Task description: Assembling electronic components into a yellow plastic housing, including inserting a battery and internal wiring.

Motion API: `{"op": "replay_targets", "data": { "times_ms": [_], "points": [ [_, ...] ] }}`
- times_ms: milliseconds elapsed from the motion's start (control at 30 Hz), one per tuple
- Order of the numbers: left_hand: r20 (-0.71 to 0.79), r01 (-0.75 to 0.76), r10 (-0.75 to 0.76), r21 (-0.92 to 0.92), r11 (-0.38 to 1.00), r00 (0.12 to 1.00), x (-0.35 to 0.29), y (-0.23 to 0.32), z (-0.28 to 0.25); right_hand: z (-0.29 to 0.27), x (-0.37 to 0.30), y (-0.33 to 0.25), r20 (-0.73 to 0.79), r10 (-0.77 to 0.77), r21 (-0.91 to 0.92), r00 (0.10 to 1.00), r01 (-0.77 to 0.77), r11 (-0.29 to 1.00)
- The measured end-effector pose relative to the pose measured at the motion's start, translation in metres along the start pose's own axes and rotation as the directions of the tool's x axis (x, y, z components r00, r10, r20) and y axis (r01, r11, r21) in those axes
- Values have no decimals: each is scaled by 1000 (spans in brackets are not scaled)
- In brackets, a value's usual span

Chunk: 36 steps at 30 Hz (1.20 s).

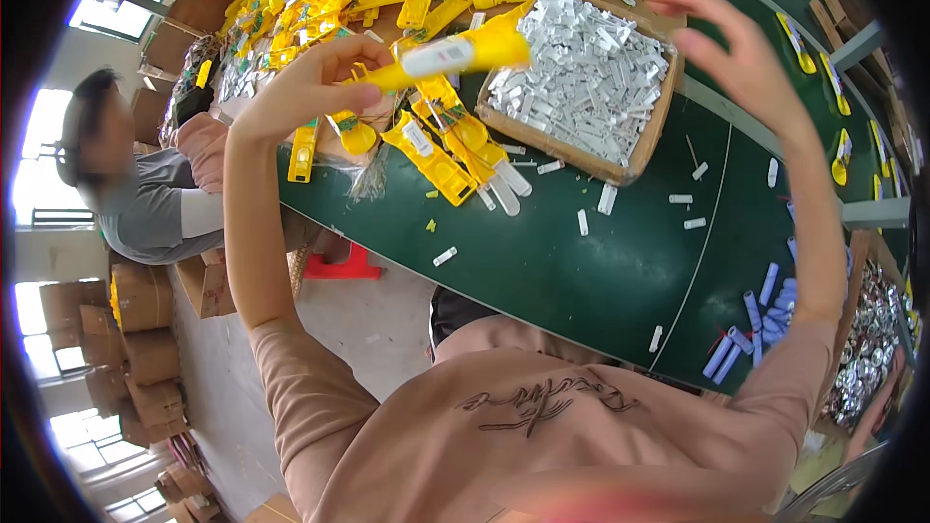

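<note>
Left hand (315,87) fingers clamped on one end of a yellow casing (455,55), raised by the left edge of a carton (567,161) of small white parts (581,82). Right hand (741,53) fingers apart, near the carton's right side

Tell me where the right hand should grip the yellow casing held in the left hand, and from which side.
Probably the wider, free end of the yellow casing, from the right: the left hand holds the other end, and the casing lies roughly sideways, pointing toward the open right hand.
</note>
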<state>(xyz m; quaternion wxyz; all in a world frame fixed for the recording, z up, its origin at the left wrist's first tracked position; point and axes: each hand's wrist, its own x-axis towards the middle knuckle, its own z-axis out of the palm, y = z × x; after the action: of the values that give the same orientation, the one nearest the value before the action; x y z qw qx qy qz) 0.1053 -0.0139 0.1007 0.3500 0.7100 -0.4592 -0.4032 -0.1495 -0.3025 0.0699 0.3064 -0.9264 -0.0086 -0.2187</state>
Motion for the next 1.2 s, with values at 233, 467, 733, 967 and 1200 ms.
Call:
{"op": "replay_targets", "data": {
  "times_ms": [233,467,733,967,1200],
  "points": [
    [43,-291,360,680,673,932,-56,45,39,107,13,-85,370,-99,329,924,-31,944],
    [-457,-678,519,-318,663,722,-64,-16,110,130,-7,-132,29,-64,381,998,48,923],
    [-501,-673,468,-388,630,728,-93,-22,130,129,-43,-128,514,47,555,856,-374,743],
    [-579,-545,383,-128,829,720,-95,-45,113,97,-44,-122,340,104,548,935,-287,786],
    [-609,-599,346,-274,752,713,-84,-49,105,56,-21,-158,22,-72,-114,997,74,991]
  ]
}}
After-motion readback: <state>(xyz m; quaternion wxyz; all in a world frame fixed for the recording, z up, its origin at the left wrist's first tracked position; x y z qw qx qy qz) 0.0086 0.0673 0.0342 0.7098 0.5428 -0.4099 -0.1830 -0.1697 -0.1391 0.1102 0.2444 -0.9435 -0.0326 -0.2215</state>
